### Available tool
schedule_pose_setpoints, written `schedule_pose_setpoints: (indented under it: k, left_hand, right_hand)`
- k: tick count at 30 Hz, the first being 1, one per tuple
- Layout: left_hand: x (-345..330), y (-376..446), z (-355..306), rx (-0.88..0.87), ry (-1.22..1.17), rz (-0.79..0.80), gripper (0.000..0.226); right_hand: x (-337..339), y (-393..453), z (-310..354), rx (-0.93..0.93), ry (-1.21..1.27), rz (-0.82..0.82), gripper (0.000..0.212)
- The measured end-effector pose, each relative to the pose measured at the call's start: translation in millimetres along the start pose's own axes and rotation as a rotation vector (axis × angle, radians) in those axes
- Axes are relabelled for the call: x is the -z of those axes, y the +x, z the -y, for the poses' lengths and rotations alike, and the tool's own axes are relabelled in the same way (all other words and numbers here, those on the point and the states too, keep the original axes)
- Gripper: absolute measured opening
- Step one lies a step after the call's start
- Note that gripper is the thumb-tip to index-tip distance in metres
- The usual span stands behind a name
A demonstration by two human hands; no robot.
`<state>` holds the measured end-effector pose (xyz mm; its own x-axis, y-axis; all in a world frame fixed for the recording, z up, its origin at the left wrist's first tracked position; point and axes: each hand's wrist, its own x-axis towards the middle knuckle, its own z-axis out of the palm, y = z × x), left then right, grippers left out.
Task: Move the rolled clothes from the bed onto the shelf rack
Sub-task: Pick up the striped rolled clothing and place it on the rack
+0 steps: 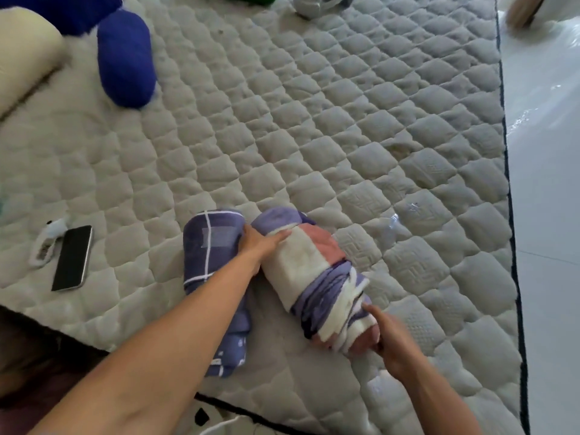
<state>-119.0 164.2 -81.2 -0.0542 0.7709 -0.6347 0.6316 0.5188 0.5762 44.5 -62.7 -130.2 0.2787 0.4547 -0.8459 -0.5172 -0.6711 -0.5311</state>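
Note:
Two rolled clothes lie side by side on the quilted grey mattress (314, 120). The right roll (307, 265) is purple, white and pink, angled toward the lower right. The left roll (207, 246) is purple with thin white lines, partly hidden under my left forearm. My left hand (260, 243) lies over the far end of the right roll, fingers wrapped on top, thumb in the gap between the rolls. My right hand (389, 337) grips the near end of the same roll. The shelf rack is not in view.
A black phone (72, 258) and a small white object (47, 243) lie on the mattress at the left. A blue plush toy (125, 58) and a cream pillow (25, 58) sit at the far left. White floor (546, 183) runs along the bed's right edge.

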Motion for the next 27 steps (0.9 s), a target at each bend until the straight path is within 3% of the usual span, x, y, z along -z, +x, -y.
schedule_pose_setpoints:
  k: [4, 6, 10, 16, 20, 23, 27]
  left_hand:
    - [2, 8, -5, -0.051, 0.064, 0.044, 0.086]
    - [3, 4, -1, -0.054, 0.067, 0.056, 0.078]
    - [7, -14, 5, -0.039, 0.085, 0.006, 0.083]
    - [32, -43, 22, -0.003, -0.043, 0.0, 0.073]
    - [62, -75, 37, -0.016, -0.233, -0.069, 0.07]
    - [90, -106, 53, -0.026, -0.383, -0.122, 0.06]
    - [140, -157, 95, -0.037, -0.58, -0.299, 0.048]
  right_hand:
    - [16, 11, 7, 0.118, 0.134, -0.134, 0.028]
    - [17, 14, 9, 0.104, 0.173, -0.106, 0.033]
    - [10, 17, 12, 0.091, 0.176, -0.099, 0.04]
    - [7, 16, 27, 0.143, 0.243, -0.149, 0.06]
    - [-6, -11, 49, 0.297, 0.139, -0.118, 0.064]
    - [-21, -40, 62, 0.385, 0.087, -0.011, 0.057]
    - [-60, -88, 61, 0.464, -0.131, 0.217, 0.095]
